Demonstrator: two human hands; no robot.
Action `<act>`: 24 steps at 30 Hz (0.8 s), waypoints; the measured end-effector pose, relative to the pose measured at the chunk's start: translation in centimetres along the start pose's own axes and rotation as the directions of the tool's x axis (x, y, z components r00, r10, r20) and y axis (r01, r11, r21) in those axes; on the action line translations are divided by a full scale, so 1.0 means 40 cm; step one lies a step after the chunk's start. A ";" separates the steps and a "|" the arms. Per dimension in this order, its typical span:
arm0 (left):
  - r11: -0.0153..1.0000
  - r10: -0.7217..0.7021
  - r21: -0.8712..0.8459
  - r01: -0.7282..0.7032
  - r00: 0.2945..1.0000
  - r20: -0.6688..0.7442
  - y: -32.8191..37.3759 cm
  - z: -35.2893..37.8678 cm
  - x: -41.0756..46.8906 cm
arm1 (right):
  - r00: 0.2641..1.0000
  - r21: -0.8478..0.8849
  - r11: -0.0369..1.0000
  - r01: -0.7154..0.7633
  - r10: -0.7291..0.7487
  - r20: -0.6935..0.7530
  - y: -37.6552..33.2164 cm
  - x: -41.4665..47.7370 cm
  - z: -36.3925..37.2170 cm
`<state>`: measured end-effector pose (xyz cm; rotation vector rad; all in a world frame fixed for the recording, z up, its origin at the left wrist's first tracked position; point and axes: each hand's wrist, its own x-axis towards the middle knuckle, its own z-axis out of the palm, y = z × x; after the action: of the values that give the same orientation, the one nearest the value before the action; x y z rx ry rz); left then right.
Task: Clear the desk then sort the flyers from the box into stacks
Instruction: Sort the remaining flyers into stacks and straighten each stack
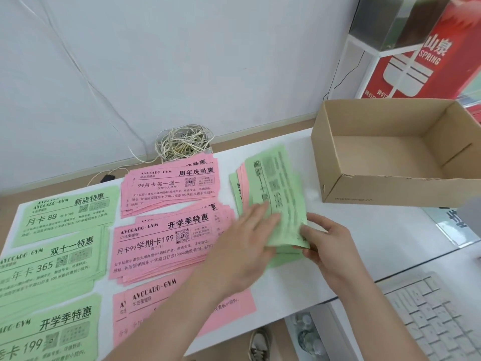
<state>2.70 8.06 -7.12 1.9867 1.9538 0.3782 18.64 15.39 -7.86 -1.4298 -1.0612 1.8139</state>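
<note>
Roughly mid-frame, I saw the pile (pixel 279 194) of unsorted flyers lying on the desk (pixel 377 230), just left of the box (pixel 390 190), whose floor showed bare. Green sheets were uppermost, with pink and green edges fanned out at the pile's upper left. The left hand (pixel 247 230) lay flat on it, fingers straight and close together, pressing the top sheet (pixel 283 173), which was too blurred for me to read. The right hand (pixel 324 238) held the pile's near end, thumb on top and fingers curled beneath the edge. Sorted flyers filled the left of the frame: three green stacks (pixel 52 259) down the left side and three pink stacks (pixel 166 243) beside them. A keyboard (pixel 437 316) sat at lower right and a coil of cable (pixel 182 144) at upper centre, behind the pink.

I judged these flyers to be thin, light, limp paper, smooth enough to slide over one another, so a pile would shear if pushed from one side. One sheet would come off best by dragging it with flat fingertips, then pinching a free corner or short edge. A bundle wanted a grip across its end, with the other hand squaring it. Creasing, and taking two sheets at once, looked the main risks
</note>
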 end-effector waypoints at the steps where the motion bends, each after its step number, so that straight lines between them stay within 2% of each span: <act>1: 0.995 0.068 0.065 -0.071 0.997 0.040 0.002 0.014 -0.004 | 0.998 0.078 0.997 -0.015 0.010 0.059 -0.003 -0.005 0.003; 3: 0.987 0.104 0.128 -0.101 0.994 -0.015 -0.007 0.039 -0.004 | 0.990 0.187 0.981 -0.043 0.017 0.140 -0.008 -0.011 0.004; 4: 0.994 0.059 0.096 -0.049 0.993 -0.101 -0.014 0.041 0.001 | 0.990 0.202 0.978 -0.042 0.013 0.141 -0.009 -0.012 0.003; 5: 1.000 -0.009 0.022 0.014 0.983 -0.182 -0.017 0.028 0.008 | 0.993 0.148 0.989 -0.005 -0.011 0.113 -0.006 -0.009 0.000; 6: 0.994 -0.095 -0.072 0.079 0.965 -0.245 -0.027 0.016 0.018 | 0.995 -0.011 0.997 0.077 -0.076 0.064 0.001 -0.001 -0.009; 7: 0.975 -0.191 -0.165 0.148 0.940 -0.282 -0.036 -0.003 0.026 | 0.982 -0.256 0.948 0.190 -0.186 0.041 0.007 0.008 -0.020; 8: 0.944 -0.289 -0.254 0.212 0.901 -0.322 -0.048 -0.024 0.035 | 0.954 -0.510 0.810 0.290 -0.284 0.092 0.009 0.015 -0.029; 9: 0.906 -0.372 -0.346 0.245 0.850 -0.373 -0.057 -0.049 0.044 | 0.928 -0.690 0.628 0.360 -0.317 0.195 0.009 0.023 -0.033; 10: 0.875 -0.428 -0.419 0.243 0.795 -0.430 -0.067 -0.074 0.052 | 0.909 -0.786 0.467 0.404 -0.300 0.289 0.009 0.032 -0.034; 11: 0.869 -0.441 -0.443 0.221 0.750 -0.493 -0.074 -0.096 0.056 | 0.898 -0.831 0.355 0.428 -0.273 0.346 0.009 0.044 -0.031; 12: 0.889 -0.415 -0.412 0.199 0.728 -0.545 -0.080 -0.111 0.058 | 0.893 -0.842 0.315 0.437 -0.262 0.366 0.009 0.057 -0.028; 13: 0.917 -0.362 -0.361 0.170 0.736 -0.572 -0.085 -0.118 0.057 | 0.898 -0.832 0.355 0.426 -0.276 0.342 0.001 0.065 -0.021; 14: 0.948 -0.286 -0.285 0.142 0.771 -0.569 -0.081 -0.119 0.055 | 0.919 -0.772 0.506 0.385 -0.289 0.269 -0.015 0.068 -0.018; 15: 0.978 -0.191 -0.172 0.115 0.825 -0.532 -0.079 -0.106 0.052 | 0.946 -0.605 0.728 0.324 -0.268 0.185 -0.039 0.062 -0.011; 16: 0.997 -0.078 -0.023 0.076 0.882 -0.465 -0.081 -0.077 0.047 | 0.970 -0.360 0.902 0.238 -0.204 0.130 -0.060 0.059 -0.007; 17: 0.993 0.030 0.120 0.015 0.931 -0.363 -0.079 -0.043 0.040 | 0.983 -0.157 0.975 0.155 -0.136 0.123 -0.077 0.061 -0.009; 18: 0.977 0.095 0.209 -0.051 0.974 -0.204 -0.076 -0.010 0.033 | 0.982 -0.097 0.987 0.131 -0.116 0.149 -0.089 0.062 -0.011; 20: 0.958 0.095 0.255 -0.127 0.986 0.134 -0.063 0.032 0.022 | 0.974 -0.275 0.941 0.197 -0.158 0.160 -0.089 0.070 -0.008; 22: 0.970 0.044 0.206 -0.130 0.925 0.377 -0.049 0.031 0.017 | 0.981 -0.456 0.870 0.188 -0.185 0.051 -0.062 0.090 -0.003; 24: 0.995 0.001 0.084 -0.049 0.869 0.494 -0.043 -0.015 0.037 | 0.978 -0.591 0.790 0.163 -0.210 -0.012 -0.033 0.102 -0.006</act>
<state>0.92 9.58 -7.33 1.9213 1.6386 -0.2118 17.82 19.49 -8.78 -1.6417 -1.7626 1.3214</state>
